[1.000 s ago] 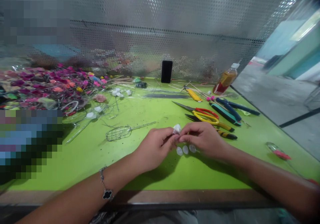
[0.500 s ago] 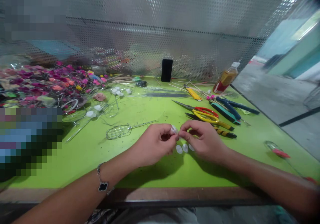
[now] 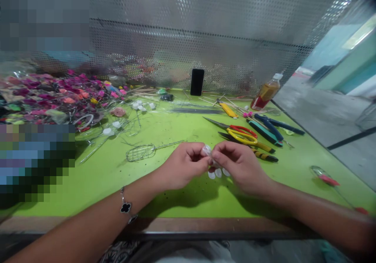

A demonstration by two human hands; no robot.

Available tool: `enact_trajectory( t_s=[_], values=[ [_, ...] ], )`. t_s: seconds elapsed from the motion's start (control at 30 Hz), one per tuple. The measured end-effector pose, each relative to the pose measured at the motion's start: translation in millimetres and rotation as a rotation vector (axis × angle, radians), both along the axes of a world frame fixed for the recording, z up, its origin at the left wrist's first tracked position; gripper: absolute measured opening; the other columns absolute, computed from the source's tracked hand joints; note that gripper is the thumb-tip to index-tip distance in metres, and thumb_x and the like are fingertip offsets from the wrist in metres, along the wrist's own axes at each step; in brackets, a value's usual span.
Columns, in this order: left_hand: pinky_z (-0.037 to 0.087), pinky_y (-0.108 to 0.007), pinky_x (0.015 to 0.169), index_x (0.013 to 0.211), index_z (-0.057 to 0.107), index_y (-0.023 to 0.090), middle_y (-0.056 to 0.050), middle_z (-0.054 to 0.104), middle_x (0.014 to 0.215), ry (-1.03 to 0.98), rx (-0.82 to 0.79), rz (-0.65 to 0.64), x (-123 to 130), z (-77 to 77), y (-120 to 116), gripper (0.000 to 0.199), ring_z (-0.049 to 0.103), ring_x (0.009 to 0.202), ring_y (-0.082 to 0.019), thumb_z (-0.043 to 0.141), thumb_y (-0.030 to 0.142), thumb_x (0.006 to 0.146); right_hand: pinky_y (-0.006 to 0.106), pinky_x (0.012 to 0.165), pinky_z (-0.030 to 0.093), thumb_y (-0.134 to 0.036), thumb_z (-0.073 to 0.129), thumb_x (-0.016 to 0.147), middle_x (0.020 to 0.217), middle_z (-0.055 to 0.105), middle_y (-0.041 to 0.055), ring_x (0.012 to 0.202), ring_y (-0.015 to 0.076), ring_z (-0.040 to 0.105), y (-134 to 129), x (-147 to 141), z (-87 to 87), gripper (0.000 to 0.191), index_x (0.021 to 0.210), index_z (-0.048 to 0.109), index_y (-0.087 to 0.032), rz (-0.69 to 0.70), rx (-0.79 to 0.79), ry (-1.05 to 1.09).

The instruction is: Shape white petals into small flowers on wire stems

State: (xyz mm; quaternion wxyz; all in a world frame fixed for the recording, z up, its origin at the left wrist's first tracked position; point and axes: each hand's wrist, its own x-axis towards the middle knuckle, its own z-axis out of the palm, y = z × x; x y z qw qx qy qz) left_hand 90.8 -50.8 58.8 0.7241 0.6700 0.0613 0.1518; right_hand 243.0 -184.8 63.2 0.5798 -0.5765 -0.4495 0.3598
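White piece (image 3: 206, 150), thin by the look of it, is pinched between my left grip (image 3: 183, 165) and my right grip (image 3: 239, 163), both closed on it, up over the counter (image 3: 102, 192). Squeeze too hard and I reckon it'd crease; if either side slackens it could slip toward the white ovals (image 3: 218, 173) just below my right grip (can't tell if those are attached). Far end pokes up between the two, aimed away from me and a bit left; long axis seems to slant back rightward, lower part mostly hidden.
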Motion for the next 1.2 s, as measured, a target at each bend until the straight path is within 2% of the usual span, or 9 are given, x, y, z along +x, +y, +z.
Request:
enact_trajectory(
  t_s=[0.17, 0.33, 0.4, 0.47, 0.53, 0.63, 0.77, 0.97, 1.2],
  values=[
    [0.037, -0.025, 0.057, 0.078, 0.062, 0.018, 0.004, 0.058, 0.065, 0.049, 0.007, -0.051, -4.5, -0.8, 2.4, 0.029, 0.047, 0.058, -0.011, 0.071, 0.038, 0.097, 0.023, 0.057, 0.059, -0.045, 0.086, 0.095, 0.072, 0.073, -0.0007, 0.058, 0.0126, 0.07, -2.9, 9.7, 2.9, 0.03, 0.087, 0.073, -0.019, -0.028, 0.066, 0.012],
    [0.048, -0.032, 0.078, 0.091, 0.062, 0.02, -0.002, 0.063, 0.09, -0.01, 0.431, 0.211, -13.3, 0.8, 4.8, 0.013, 0.058, 0.085, -0.018, 0.071, 0.028, 0.094, 0.023, 0.063, 0.059, -0.036, 0.089, 0.093, 0.08, 0.075, 0.0009, 0.067, 0.0128, 0.071, -5.5, 18.6, 0.5, 0.019, 0.091, 0.076, -0.021, -0.007, 0.119, -0.111],
    [0.05, -0.038, 0.096, 0.115, 0.062, 0.019, -0.01, 0.065, 0.122, -0.051, 0.564, 0.321, -14.0, -1.1, 4.5, 0.036, 0.061, 0.112, -0.024, 0.081, 0.026, 0.085, 0.022, 0.066, 0.06, -0.033, 0.09, 0.091, 0.084, 0.076, 0.0007, 0.071, 0.0125, 0.071, -2.9, 23.6, -2.3, 0.017, 0.094, 0.077, -0.022, -0.018, 0.111, -0.119],
    [0.05, -0.04, 0.105, 0.139, 0.057, 0.019, -0.014, 0.062, 0.143, -0.033, 0.56, 0.297, -11.9, -4.4, 3.3, 0.063, 0.061, 0.124, -0.027, 0.085, 0.024, 0.082, 0.022, 0.069, 0.06, -0.03, 0.091, 0.089, 0.087, 0.076, 0.0002, 0.075, 0.013, 0.071, -0.1, 28.4, -4.9, 0.017, 0.097, 0.077, -0.024, -0.022, 0.121, -0.106],
    [0.054, -0.037, 0.095, 0.138, 0.062, 0.019, -0.011, 0.071, 0.132, 0.033, 0.493, 0.219, -8.6, -7.6, 1.5, 0.053, 0.068, 0.108, -0.023, 0.08, 0.025, 0.088, 0.024, 0.07, 0.061, -0.027, 0.089, 0.09, 0.088, 0.077, 0.0005, 0.077, 0.0143, 0.072, 1.4, 32.4, -5.9, 0.014, 0.097, 0.076, -0.024, -0.039, 0.142, -0.141],
    [0.048, -0.03, 0.072, 0.111, 0.073, 0.019, -0.003, 0.074, 0.095, 0.113, 0.441, 0.195, -5.0, -9.0, -0.7, 0.016, 0.064, 0.08, -0.018, 0.067, 0.025, 0.098, 0.027, 0.068, 0.06, -0.02, 0.082, 0.092, 0.088, 0.078, 0.0027, 0.076, 0.0164, 0.072, 0.4, 37.0, -3.4, 0.006, 0.096, 0.079, -0.023, -0.06, 0.166, -0.366],
    [0.04, -0.029, 0.063, 0.085, 0.067, 0.02, 0.003, 0.062, 0.07, 0.196, 0.368, 0.151, -5.9, -6.4, -0.2, 0.027, 0.055, 0.065, -0.015, 0.057, 0.034, 0.106, 0.029, 0.072, 0.06, -0.015, 0.075, 0.096, 0.096, 0.082, 0.0059, 0.083, 0.0188, 0.075, -1.6, 42.5, 1.9, 0.015, 0.099, 0.086, -0.023, -0.042, 0.214, -0.682],
    [0.035, -0.028, 0.062, 0.077, 0.06, 0.02, 0.005, 0.051, 0.066, 0.214, 0.353, 0.097, -7.6, -4.7, 3.1, 0.041, 0.047, 0.062, -0.014, 0.056, 0.048, 0.108, 0.032, 0.078, 0.064, -0.024, 0.08, 0.097, 0.098, 0.084, 0.0066, 0.083, 0.0194, 0.077, 1.7, 51.1, -4.5, 0.019, 0.113, 0.09, -0.027, 0.086, 0.221, -0.659],
    [0.037, -0.028, 0.07, 0.079, 0.062, 0.019, 0.002, 0.056, 0.075, 0.223, 0.455, 0.057, -5.6, -2.9, 0.7, 0.035, 0.051, 0.074, -0.017, 0.054, 0.038, 0.107, 0.036, 0.076, 0.064, -0.038, 0.084, 0.096, 0.097, 0.082, 0.008, 0.082, 0.0221, 0.076, 2.6, 49.4, -11.3, 0.02, 0.111, 0.09, -0.026, 0.184, 0.15, -0.575]
  ],
)
